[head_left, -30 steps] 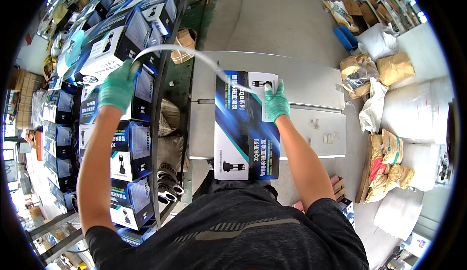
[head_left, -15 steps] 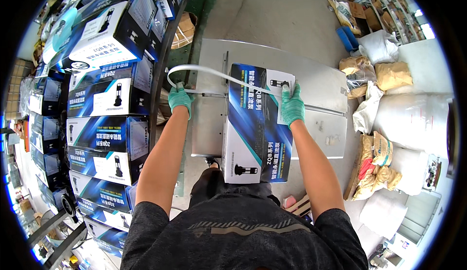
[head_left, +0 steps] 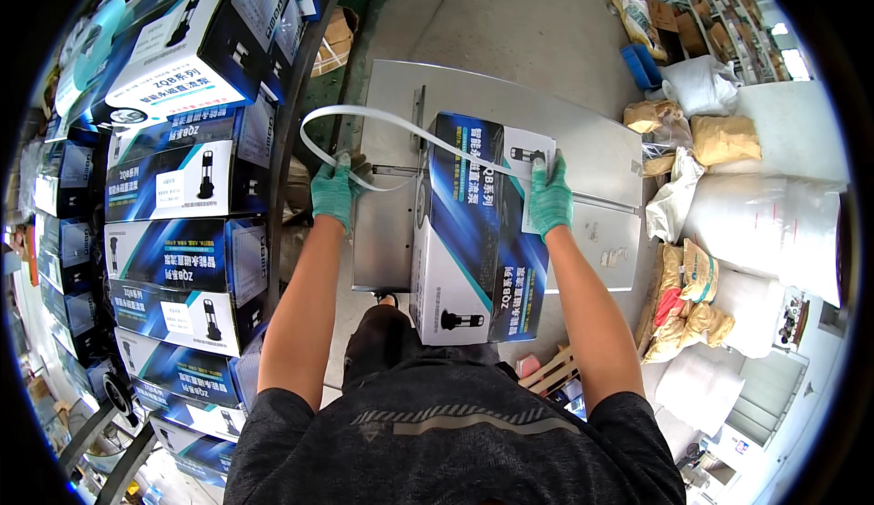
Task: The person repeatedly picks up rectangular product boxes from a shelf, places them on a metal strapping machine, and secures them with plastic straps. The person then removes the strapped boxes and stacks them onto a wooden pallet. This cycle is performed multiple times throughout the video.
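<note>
Your left hand (head_left: 332, 191) has its fingers clamped on the white strap (head_left: 382, 123) at nine o'clock of the blue box (head_left: 473, 232) lying mid-counter (head_left: 583, 155). Your right hand (head_left: 548, 197) presses flat, fingers together, on the box's top at two o'clock; keep the strap flat, untwisted and square across the box

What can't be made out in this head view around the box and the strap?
- Strap: its far end passes across the box top toward the right hand; where it ends is hidden under that hand.
- Left hand: the glove hides how it grips the strap.
- Table: the box hides its middle, the person's body its near edge.
- Stacked boxes: cut off by the left rim.
</note>
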{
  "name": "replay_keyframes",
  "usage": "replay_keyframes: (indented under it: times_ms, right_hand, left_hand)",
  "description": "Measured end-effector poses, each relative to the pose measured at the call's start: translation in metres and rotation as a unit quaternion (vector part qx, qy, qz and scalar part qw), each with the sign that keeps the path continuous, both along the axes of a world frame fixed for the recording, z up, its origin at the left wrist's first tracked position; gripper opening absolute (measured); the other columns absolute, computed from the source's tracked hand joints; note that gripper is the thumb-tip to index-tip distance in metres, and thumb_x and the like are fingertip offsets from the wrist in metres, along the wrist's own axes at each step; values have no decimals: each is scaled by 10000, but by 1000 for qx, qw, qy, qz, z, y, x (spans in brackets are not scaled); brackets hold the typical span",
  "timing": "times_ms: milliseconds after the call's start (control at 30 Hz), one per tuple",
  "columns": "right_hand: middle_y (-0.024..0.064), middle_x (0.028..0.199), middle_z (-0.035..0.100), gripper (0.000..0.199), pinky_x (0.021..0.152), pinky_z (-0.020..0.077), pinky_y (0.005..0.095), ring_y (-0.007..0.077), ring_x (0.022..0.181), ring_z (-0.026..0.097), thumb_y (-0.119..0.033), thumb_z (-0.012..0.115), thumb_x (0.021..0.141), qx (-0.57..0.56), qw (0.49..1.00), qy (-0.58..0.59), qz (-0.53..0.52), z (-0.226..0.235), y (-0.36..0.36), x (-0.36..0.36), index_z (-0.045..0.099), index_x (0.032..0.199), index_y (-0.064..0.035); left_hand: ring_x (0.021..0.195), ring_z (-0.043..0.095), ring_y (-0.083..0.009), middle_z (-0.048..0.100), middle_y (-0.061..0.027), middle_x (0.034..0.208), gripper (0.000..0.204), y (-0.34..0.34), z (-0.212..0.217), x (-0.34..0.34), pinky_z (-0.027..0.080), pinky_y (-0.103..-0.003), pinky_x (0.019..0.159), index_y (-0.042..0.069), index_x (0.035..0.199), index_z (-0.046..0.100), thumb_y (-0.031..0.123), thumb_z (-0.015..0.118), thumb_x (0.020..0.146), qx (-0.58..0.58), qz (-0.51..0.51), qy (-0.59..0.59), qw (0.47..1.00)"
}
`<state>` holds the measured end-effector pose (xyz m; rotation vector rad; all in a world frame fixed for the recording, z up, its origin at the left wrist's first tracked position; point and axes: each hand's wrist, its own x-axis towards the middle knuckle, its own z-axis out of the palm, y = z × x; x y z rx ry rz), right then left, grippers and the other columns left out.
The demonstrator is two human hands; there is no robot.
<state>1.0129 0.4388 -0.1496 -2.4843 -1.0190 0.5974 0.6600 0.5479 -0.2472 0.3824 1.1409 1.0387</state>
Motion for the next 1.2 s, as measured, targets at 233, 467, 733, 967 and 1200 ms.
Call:
replay_keyframes:
  times_ms: [233,467,733,967,1200]
  right_hand:
    - [246,1277,673,790,942,526,498,438,1146,660,-628,424,1017,-3,1000,2,-3,-5,1,3,226,1620,-157]
    - [248,1275,673,797,936,530,490,437,1143,662,-631,424,1015,24,1000,11,5,-8,-3,6,235,1616,-144]
    - [247,1282,671,788,945,526,486,434,1146,662,-623,429,1017,19,1000,14,-2,-8,-1,4,245,1613,-141]
    - [248,1287,668,783,952,523,482,429,1154,660,-616,432,1019,24,1000,10,-1,-5,-1,3,257,1609,-132]
    - [254,1274,671,778,949,523,495,437,1146,660,-613,427,1019,9,1000,11,-4,-3,0,1,266,1604,-126]
  left_hand:
    - [964,731,-268,739,-138,1108,409,-20,4,-16,634,-391,837,4,1262,652,353,555,1071,9,-166,160,973]
    - [999,719,-310,701,-160,1111,393,11,-2,-16,646,-430,865,12,1252,606,346,459,1104,-81,13,-10,997]
    - [1016,709,-320,645,-172,1185,254,39,-41,-17,648,-451,869,23,1275,590,162,504,1080,-64,108,18,992]
    - [912,709,-286,655,-119,1130,275,26,-25,14,649,-438,761,52,1292,589,208,532,1073,-61,4,34,998]
    - [838,700,-242,677,-82,1114,314,7,-47,38,622,-395,678,98,1350,584,249,501,1088,-70,-50,89,992]
